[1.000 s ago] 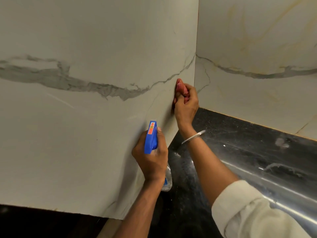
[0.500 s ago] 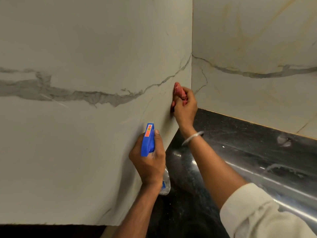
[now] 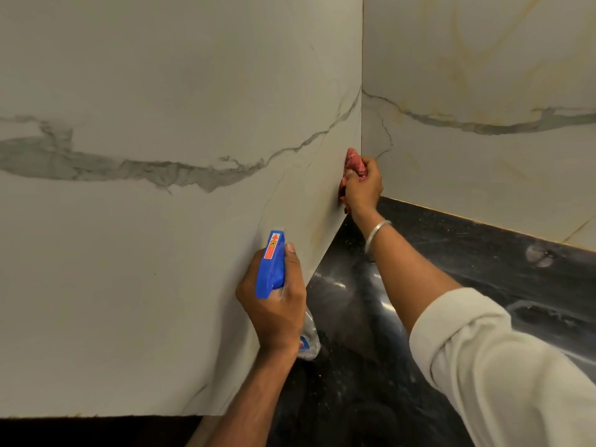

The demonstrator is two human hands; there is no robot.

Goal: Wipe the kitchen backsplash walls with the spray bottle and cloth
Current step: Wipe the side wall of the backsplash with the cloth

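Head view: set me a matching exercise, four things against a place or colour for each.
Things:
1 spray bottle
2 cloth
3 bangle
4 countertop

Places or colours:
A gripped by the right hand where the walls meet
B black, at the foot of the walls
C gripped by the left hand
D round the right wrist

Pairs: 1-C, 2-A, 3-D, 4-B
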